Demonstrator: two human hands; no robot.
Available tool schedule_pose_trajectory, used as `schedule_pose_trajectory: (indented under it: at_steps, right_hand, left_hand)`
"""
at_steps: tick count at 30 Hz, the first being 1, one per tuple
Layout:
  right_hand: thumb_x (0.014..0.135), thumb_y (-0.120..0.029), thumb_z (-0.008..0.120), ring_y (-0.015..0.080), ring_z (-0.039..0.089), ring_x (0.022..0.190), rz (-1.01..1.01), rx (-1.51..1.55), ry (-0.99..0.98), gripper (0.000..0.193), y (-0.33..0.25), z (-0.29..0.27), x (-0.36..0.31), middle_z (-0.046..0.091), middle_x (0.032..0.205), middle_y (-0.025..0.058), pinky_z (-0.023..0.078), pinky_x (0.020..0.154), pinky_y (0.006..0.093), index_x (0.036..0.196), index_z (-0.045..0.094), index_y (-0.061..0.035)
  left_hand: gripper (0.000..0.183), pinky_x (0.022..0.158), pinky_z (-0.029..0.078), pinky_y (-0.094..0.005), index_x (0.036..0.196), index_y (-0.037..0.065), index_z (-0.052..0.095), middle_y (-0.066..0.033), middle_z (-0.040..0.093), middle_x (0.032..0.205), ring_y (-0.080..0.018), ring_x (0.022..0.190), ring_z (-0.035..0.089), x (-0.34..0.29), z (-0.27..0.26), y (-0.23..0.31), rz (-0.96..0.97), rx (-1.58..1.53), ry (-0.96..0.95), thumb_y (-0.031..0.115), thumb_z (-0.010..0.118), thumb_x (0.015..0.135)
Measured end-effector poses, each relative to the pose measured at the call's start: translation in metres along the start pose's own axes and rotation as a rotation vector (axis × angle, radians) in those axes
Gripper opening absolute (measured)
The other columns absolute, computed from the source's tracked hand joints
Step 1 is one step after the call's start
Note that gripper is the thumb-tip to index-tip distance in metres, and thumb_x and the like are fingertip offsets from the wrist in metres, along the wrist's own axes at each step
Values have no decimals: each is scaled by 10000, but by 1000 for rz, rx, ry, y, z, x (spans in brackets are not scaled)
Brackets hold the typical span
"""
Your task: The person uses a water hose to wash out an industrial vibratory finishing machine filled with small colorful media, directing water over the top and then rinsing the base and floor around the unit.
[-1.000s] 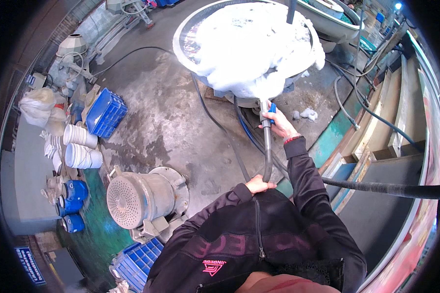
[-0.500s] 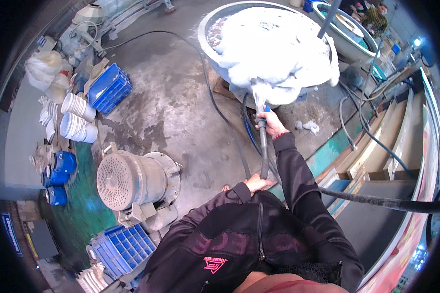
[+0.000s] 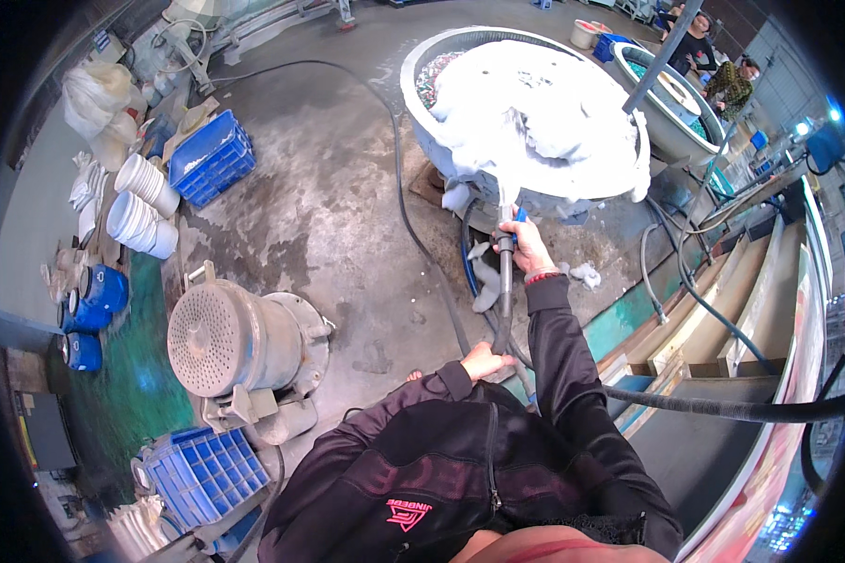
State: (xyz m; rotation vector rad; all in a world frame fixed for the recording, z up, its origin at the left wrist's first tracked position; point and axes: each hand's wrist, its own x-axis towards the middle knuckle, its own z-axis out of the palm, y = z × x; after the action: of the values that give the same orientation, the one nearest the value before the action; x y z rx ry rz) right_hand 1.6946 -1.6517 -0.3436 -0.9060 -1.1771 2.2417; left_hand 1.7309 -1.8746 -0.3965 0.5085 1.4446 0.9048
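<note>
My right hand (image 3: 529, 246), arm stretched forward, is closed around a grey hose pipe (image 3: 506, 296) just at its valve with a blue lever (image 3: 521, 216). Lower down, close to my body, my left hand (image 3: 484, 360) grips the same hose where it bends. A white stream (image 3: 508, 190) leaves the pipe's far end toward the large round tub (image 3: 421, 113). Thick white foam (image 3: 573, 113) heaps over the tub and spills past its front rim. Small coloured pieces (image 3: 434, 80) show at the tub's left inner edge.
Foam clumps (image 3: 486, 286) lie on the wet floor. To the left stand a perforated drum machine (image 3: 239, 342), blue crates (image 3: 211, 159), white buckets (image 3: 141, 225) and blue barrels (image 3: 103, 289). Wooden-ribbed troughs (image 3: 751, 291) line the right. Two people (image 3: 728, 89) are beside another tub (image 3: 629, 70).
More foam clumps now lie on the floor beside the pipe, and the foam heap has changed shape. The view has shifted slightly. Both hands keep their hold on the hose pipe.
</note>
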Motion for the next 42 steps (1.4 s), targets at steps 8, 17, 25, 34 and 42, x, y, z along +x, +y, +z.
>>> schedule_pose_trajectory:
  at_steps: [8, 17, 25, 34, 42]
  right_hand:
    - [722, -12, 521, 180, 536, 659, 118, -124, -86, 648, 29, 13, 9, 509, 874, 75, 501, 501, 348, 1324, 318, -141]
    - [708, -14, 554, 158, 484, 645, 85, -153, -129, 632, 20, 41, 22, 473, 852, 47, 500, 470, 347, 1298, 352, -113]
    - [704, -5, 537, 200, 492, 665, 115, -114, -62, 678, 17, 13, 52, 464, 916, 81, 508, 489, 387, 1329, 289, -97]
    - [703, -1, 542, 173, 494, 600, 13, -187, 25, 397, 0, 38, 84, 470, 780, 68, 490, 430, 345, 1079, 430, -65]
    - [719, -137, 598, 205, 494, 600, -145, 41, 426, 248, 6, -14, 115, 447, 777, 64, 494, 425, 358, 900, 453, -50]
  left_hand:
    - [231, 510, 345, -274, 703, 32, 598, -3, 522, 631, -106, 561, 447, 2, 6, -19, -51, -110, -34, 223, 724, 673]
    - [272, 508, 342, -290, 646, 42, 554, -11, 495, 603, -115, 550, 438, 7, -1, -11, -13, -112, 104, 251, 727, 655]
    - [309, 501, 370, -284, 648, 27, 528, -26, 490, 584, -126, 530, 455, 11, -14, 16, -7, -79, 68, 270, 718, 655]
    - [235, 469, 332, -280, 621, 51, 532, -1, 476, 553, -106, 488, 427, 50, -38, 23, 85, -117, 69, 194, 707, 685]
    - [294, 435, 366, -278, 607, 51, 484, -20, 472, 521, -112, 430, 456, 74, -138, 67, 160, 69, -164, 241, 677, 723]
